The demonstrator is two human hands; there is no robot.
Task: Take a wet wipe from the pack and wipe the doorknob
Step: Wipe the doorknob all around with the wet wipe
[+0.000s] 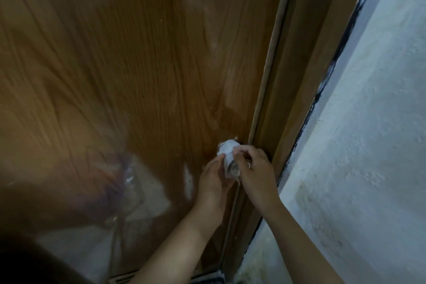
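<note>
Doorknob (234, 169), shiny metal, sits low on the brown wooden door (138, 64) at about 5 o'clock of the view, just beside the door frame (299, 53); a white wet wipe (227, 151) is draped over it, leaving its face bare; the left hand (213, 180), at the knob's 8 o'clock, cups the wipe with curled fingers; the right hand (257, 168), at 3 o'clock, pinches the wipe's upper edge; a pale rough wall (368, 145) lies at 3 o'clock of the frame.

The wipe (227, 148) lies on the doorknob (234, 169), left hand (213, 180) left, right hand (255, 168) right.
</note>
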